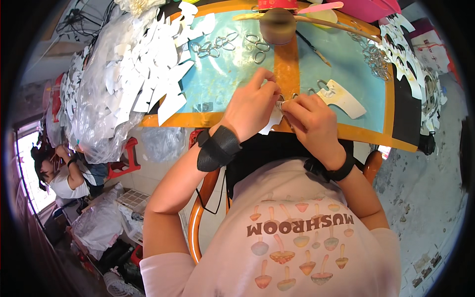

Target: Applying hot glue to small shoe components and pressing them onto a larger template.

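Close to the table's front edge, my left hand (252, 106) and my right hand (314, 121) meet with pinched fingers. Between them is a white cut-out piece (271, 122), partly hidden by the fingers. A small metal ring (280, 100) shows at the fingertips. Just right of my hands lies another white cut-out piece (346, 100) with a metal ring (322, 85) at its narrow end. Beyond my left hand, loose oval metal rings (259, 47) are scattered on the blue table mat (227, 74).
A heap of white pieces (143, 74) covers the table's left side. At the back stand a round brown pot (278, 29) and pink basin (371, 7); a brush (314, 48) lies nearby. More rings (376, 59) are piled right. Another person (71, 173) sits far left.
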A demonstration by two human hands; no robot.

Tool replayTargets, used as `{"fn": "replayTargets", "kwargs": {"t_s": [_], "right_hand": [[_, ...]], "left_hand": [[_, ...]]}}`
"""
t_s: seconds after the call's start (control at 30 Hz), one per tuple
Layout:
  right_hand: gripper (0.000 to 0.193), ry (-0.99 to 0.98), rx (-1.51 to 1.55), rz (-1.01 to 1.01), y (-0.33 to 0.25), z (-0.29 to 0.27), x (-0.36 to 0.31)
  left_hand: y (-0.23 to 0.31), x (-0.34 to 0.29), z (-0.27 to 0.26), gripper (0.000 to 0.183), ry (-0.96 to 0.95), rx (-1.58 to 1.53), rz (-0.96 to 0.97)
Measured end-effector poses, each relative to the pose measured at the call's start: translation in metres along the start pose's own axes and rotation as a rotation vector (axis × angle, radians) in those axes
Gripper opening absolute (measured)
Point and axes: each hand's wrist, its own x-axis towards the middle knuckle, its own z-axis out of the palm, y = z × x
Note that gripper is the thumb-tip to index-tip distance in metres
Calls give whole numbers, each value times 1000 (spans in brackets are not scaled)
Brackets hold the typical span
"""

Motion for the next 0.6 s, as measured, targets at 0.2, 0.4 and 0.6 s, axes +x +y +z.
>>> {"fn": "replayTargets", "kwargs": {"t_s": [0.2,0.4,0.6], "right_hand": [[30,12,-23,-54,0,1,-5],[27,-14,30,-108,7,-1,-9],[30,-31,33,-124,2,-7,-11]], "left_hand": [[3,-7,-11,23,-53,-21,42],[-2,-4,-13,18,-151,95,168],[3,-5,-17,16,-160,146,204]]}}
